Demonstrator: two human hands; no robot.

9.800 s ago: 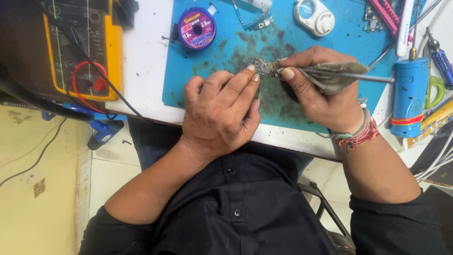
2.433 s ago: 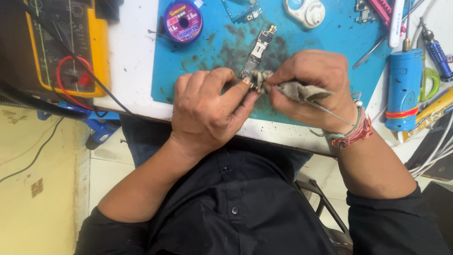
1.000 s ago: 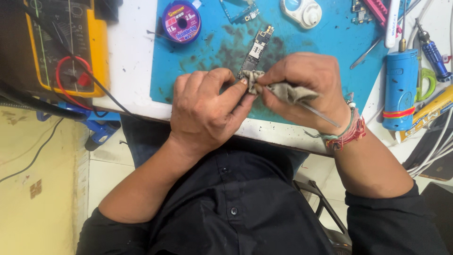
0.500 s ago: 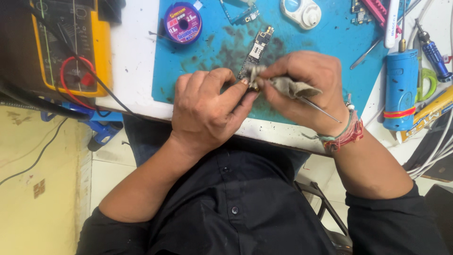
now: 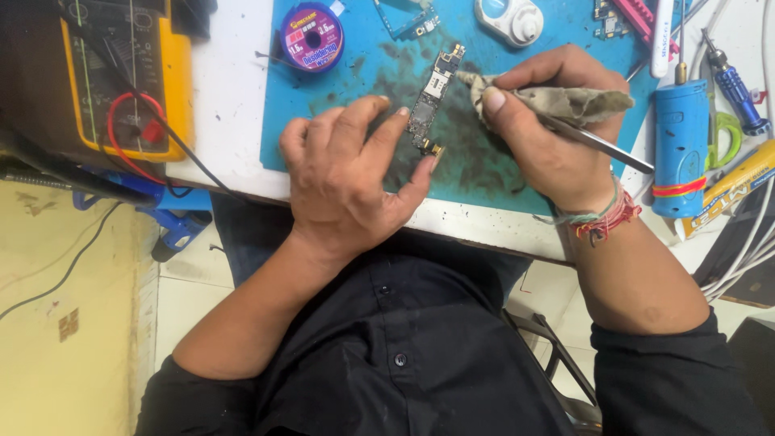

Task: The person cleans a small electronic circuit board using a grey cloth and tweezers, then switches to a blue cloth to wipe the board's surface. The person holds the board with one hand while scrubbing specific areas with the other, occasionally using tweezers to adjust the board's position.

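A narrow phone circuit board (image 5: 428,101) lies on the stained blue work mat (image 5: 363,73). My left hand (image 5: 347,173) rests on the mat beside it, with the thumb and forefinger pinching the board's lower end. My right hand (image 5: 549,129) is just right of the board and grips a dirty grey cloth (image 5: 557,98) together with metal tweezers (image 5: 601,144). A corner of the cloth touches the mat near the board's top end.
A yellow multimeter (image 5: 121,77) with red and black leads sits at the left. A purple wick spool (image 5: 311,36) and a white round case (image 5: 510,18) lie at the mat's far edge. A blue cylinder tool (image 5: 678,145), screwdrivers, scissors and cables crowd the right.
My hands have drawn apart. The board, held up between both hands before, now lies along the mat in my left fingers, and my right hand has lifted the cloth off to the right.
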